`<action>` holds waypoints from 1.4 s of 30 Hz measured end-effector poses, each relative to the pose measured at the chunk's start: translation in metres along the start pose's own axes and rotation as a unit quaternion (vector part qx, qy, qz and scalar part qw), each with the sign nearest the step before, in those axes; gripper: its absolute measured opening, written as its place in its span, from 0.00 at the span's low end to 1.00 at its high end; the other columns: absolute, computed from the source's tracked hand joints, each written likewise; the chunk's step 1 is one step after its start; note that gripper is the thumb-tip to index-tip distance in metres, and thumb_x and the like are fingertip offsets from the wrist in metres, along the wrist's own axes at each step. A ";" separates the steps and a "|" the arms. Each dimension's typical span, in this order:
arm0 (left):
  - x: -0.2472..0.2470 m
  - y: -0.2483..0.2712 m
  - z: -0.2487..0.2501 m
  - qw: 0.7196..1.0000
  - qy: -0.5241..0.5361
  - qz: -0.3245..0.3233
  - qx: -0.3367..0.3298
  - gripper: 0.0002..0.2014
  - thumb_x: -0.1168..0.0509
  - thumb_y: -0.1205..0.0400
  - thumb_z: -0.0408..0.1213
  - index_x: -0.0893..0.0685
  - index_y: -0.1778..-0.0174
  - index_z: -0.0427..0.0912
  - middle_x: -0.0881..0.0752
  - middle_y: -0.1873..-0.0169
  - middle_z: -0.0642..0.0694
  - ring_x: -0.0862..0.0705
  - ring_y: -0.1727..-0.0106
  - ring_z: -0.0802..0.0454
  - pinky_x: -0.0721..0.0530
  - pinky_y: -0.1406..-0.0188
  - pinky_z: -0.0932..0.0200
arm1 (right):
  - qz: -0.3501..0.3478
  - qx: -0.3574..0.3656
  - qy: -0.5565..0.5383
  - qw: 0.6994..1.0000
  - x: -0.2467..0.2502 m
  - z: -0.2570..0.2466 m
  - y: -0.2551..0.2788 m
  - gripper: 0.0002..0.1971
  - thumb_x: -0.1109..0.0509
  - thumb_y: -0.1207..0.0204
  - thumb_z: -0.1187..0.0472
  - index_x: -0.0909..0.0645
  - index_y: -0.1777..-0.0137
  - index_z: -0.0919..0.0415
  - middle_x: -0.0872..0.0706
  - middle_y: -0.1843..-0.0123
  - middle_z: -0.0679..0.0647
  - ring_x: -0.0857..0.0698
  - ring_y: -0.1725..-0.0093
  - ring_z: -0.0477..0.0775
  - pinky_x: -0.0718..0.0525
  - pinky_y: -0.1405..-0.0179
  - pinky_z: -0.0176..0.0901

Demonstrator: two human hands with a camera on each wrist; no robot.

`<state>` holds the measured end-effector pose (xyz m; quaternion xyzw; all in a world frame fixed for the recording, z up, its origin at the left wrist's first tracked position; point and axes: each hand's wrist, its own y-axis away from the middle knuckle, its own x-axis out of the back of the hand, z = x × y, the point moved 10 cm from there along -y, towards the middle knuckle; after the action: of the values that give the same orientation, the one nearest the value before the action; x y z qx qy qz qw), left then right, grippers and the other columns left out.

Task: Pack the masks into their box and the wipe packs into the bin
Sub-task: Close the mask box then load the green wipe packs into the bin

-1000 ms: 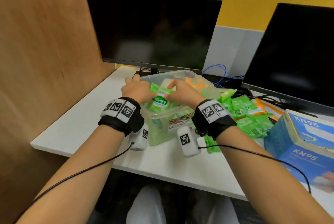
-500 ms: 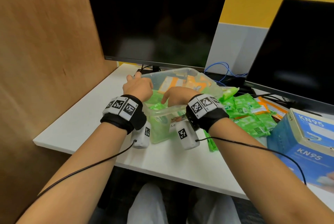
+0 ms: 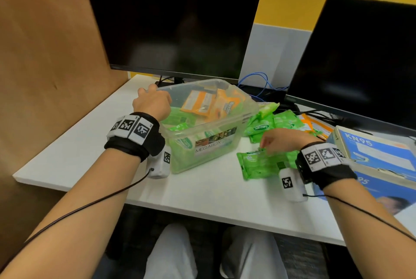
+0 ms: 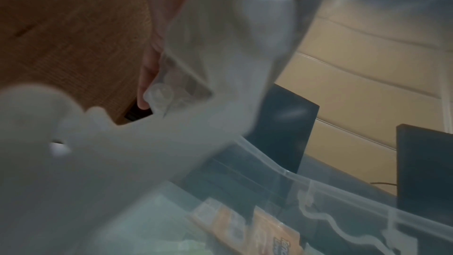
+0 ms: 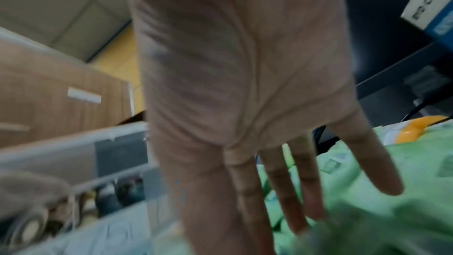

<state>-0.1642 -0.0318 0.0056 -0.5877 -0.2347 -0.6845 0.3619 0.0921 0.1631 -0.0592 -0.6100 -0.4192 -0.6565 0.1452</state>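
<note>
Right hand [image 3: 284,139] has left the bin [image 3: 203,155]; fingers straight, reaching a green pack [image 3: 258,164] beneath. Left hand [image 3: 151,103] grips the bin rim.

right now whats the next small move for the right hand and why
Probably curl the right hand round the green wipe pack under its straight fingers and lift it. That pack lies on the desk beside the clear bin, which the left hand holds by its rim.

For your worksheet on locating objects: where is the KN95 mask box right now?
In the head view, the KN95 mask box sits at the desk's far right, just beyond the right hand.
</note>
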 end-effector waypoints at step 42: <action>0.004 0.005 -0.005 0.999 0.036 0.010 0.007 0.32 0.46 0.20 0.23 0.36 0.23 0.57 0.30 0.29 0.41 0.32 0.31 0.36 0.25 0.44 0.44 | -0.033 0.083 -0.650 0.754 0.072 -0.143 -0.023 0.32 0.28 0.29 0.45 0.30 0.30 0.61 0.22 0.46 0.59 0.19 0.50 0.57 0.18 0.50 0.52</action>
<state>-0.1638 -0.0389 0.0080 -0.5627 -0.2204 -0.6999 0.3807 -0.0364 0.0955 0.0125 -0.8612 -0.4853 -0.0688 -0.1343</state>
